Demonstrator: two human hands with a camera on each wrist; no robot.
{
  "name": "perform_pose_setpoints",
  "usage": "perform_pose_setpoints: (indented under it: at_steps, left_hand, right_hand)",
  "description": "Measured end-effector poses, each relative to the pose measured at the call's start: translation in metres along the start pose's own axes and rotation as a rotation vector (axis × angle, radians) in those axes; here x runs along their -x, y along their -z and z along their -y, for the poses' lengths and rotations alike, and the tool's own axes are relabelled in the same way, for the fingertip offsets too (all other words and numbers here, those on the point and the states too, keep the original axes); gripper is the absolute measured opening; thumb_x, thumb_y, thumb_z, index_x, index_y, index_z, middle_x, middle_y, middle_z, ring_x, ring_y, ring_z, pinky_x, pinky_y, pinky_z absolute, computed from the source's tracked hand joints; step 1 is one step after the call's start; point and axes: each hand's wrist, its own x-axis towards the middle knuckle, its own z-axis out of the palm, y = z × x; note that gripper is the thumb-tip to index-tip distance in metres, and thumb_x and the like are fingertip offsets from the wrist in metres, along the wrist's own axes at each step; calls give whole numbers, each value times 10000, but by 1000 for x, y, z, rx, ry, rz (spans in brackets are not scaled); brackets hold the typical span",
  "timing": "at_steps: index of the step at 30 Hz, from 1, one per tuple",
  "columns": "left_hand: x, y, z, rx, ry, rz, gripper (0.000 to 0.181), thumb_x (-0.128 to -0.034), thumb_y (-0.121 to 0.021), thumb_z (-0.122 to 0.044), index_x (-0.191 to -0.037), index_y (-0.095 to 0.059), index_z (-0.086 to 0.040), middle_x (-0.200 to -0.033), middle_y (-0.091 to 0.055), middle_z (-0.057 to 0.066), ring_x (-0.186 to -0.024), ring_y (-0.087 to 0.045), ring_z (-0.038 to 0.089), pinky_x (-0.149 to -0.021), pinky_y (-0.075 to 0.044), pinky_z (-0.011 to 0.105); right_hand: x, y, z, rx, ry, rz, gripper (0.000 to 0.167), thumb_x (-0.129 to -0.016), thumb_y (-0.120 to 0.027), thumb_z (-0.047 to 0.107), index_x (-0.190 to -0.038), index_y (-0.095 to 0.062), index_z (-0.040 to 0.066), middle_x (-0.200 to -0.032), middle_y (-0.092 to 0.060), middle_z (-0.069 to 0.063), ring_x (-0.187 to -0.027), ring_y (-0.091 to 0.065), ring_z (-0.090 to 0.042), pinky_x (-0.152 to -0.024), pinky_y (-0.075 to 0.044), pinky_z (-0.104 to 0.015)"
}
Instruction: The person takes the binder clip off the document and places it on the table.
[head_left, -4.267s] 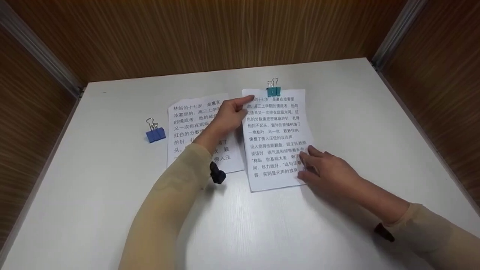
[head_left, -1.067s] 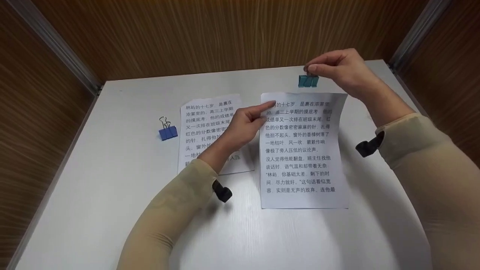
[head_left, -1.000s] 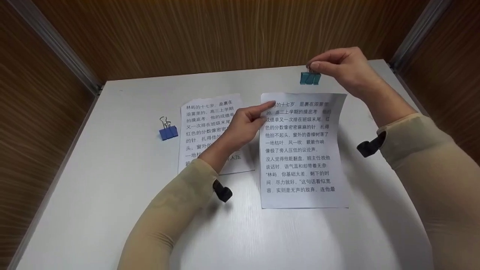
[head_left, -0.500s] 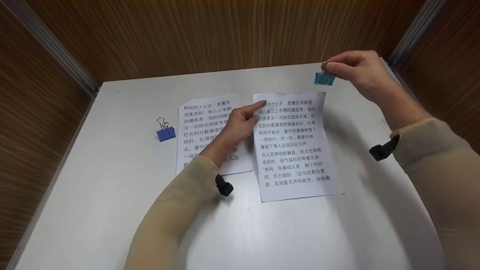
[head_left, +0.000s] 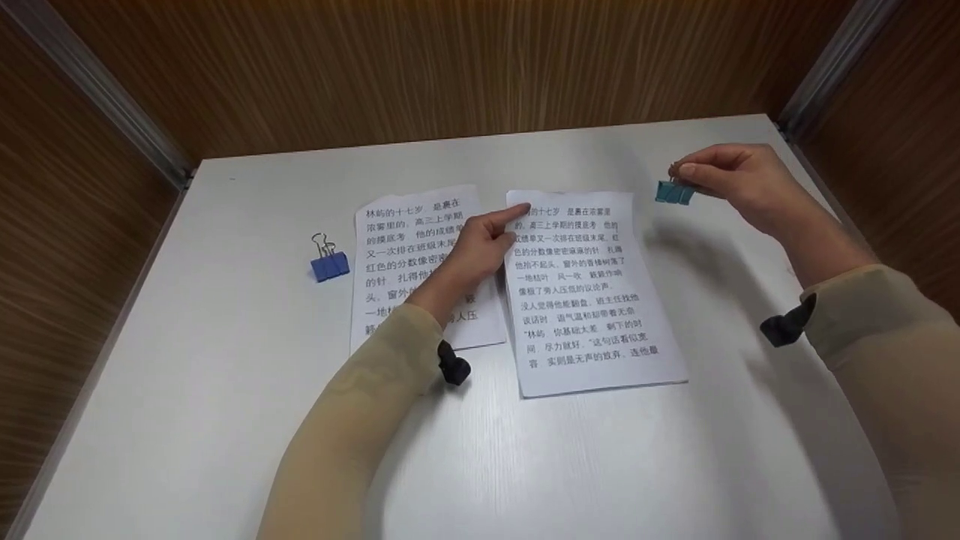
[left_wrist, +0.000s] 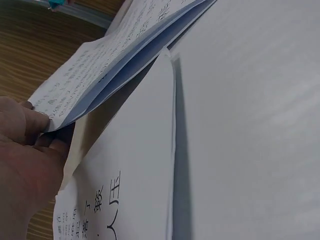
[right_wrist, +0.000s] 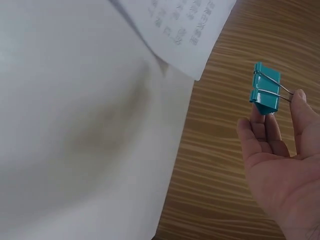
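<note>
My right hand (head_left: 750, 184) pinches a teal binder clip (head_left: 675, 192) by its wire handles, above the table and right of the right-hand printed papers (head_left: 577, 292). In the right wrist view the clip (right_wrist: 266, 89) hangs clear of any paper. My left hand (head_left: 480, 247) pinches those papers at their upper left edge. The left wrist view shows the thumb over the sheets (left_wrist: 75, 95) and fingers underneath, with the edges slightly fanned. Partly hidden under the left forearm lies a second printed stack (head_left: 405, 225). A blue binder clip (head_left: 330, 265) stands left of it, its handles pointing up.
The white table (head_left: 225, 360) ends at a wood-grain panel (head_left: 480, 67) at the back, with similar panels on both sides. Black wrist cameras (head_left: 454, 364) sit at both sleeve cuffs.
The teal clip was on the right papers' top edge; my right hand now holds it off them, having moved right, then down. The papers' raised right side has sunk. My left hand stays at their corner.
</note>
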Motion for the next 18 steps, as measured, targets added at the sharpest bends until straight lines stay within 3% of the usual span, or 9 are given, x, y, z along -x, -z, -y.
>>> perform_pose_setpoints:
  at_steps: [7,13,18]
  left_hand:
    - [1,1,2,9,40,7,487,-1086,-543,-17,-1472,-653,-293,-1465,-627,-37,-1182,-648,98,-954,-544,262]
    - [-1,0,4,-19,67,9,476,-1092,-535,-35,-1494,-637,-270,-1442,-634,-43,-1223,-601,82,-1033,-475,240]
    - [-4,-2,6,-31,67,2,483,-1085,-542,-28,-1516,-613,-232,-1433,-644,-15,-1198,-622,104,-999,-503,247]
  right_hand:
    - [8,2,-25,102,-95,8,400,-1023,-734,322,-1310,-743,44,-1241,-747,-11,-1088,-709,-109,-914,-544,-133]
    - [8,3,-44,97,-123,17,359,-1036,-724,251,-1305,-735,15,-1180,-772,35,-1057,-723,-63,-911,-548,-136]
    - [10,4,-53,132,-145,23,363,-1038,-721,279,-1311,-738,41,-1190,-767,48,-1068,-708,-40,-911,-541,-127]
